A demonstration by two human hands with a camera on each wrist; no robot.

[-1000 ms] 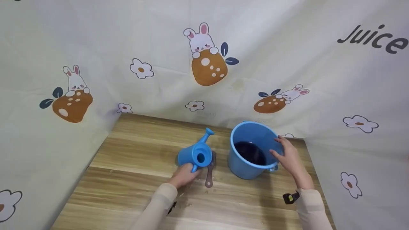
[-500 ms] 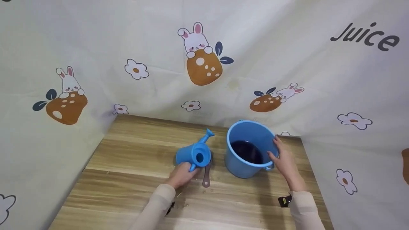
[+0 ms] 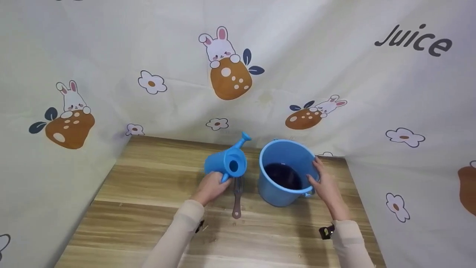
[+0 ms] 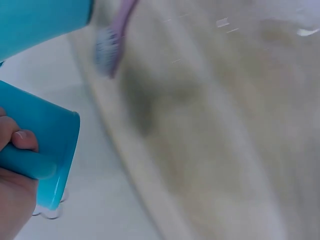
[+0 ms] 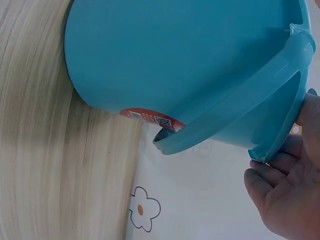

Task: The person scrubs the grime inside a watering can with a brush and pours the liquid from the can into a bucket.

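My left hand grips the handle of a blue watering can, its spout pointing to the back right. Raised off the table, the can shows its round top opening to the head view. In the left wrist view, fingers curl around the can's handle. A blue bucket with dark liquid at its bottom stands upright on the right. My right hand holds the bucket's right rim, thumb inside. The bucket's carrying handle hangs down its side in the right wrist view.
A small brush with a mauve handle lies on the wooden table between can and bucket. Drops of liquid are scattered near it. Light cloth with rabbit and flower prints walls in the table's back and sides.
My left hand has lifted the watering can up and towards the back, uncovering more of the brush. The right hand stays on the bucket's rim. The whole head view has shifted slightly.
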